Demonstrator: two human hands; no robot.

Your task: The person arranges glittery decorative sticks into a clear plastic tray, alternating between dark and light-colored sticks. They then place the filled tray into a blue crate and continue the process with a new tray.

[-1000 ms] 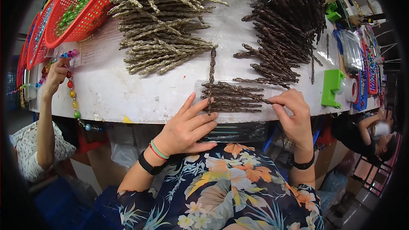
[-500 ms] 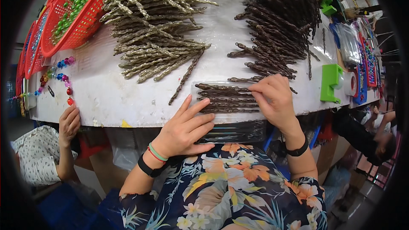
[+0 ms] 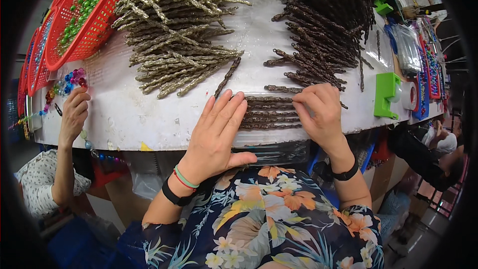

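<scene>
Several dark brown, bumpy strands (image 3: 271,113) lie side by side in a shallow clear plastic tray (image 3: 274,152) at the table's near edge. My left hand (image 3: 214,132) rests flat over their left ends, fingers stretched out and thumb apart, hiding those ends. At the right ends, my right hand (image 3: 321,114) pinches the tip of the farthest strand in the row between thumb and fingers. One loose brown strand (image 3: 281,88) lies just beyond the tray, partly behind my right hand. Another dark strand (image 3: 229,75) slants down toward my left fingertips.
A pile of gold glittery strands (image 3: 184,30) lies far left, a dark brown pile (image 3: 323,30) far right. Red baskets (image 3: 79,45) of beads stand at left, near a co-worker's hand (image 3: 74,114) with coloured beads. A green tape dispenser (image 3: 387,95) stands at right.
My left hand has straightened its fingers and moved up over the strands' left ends. The slanting loose strand has shifted right. The co-worker's hand has risen with the bead string.
</scene>
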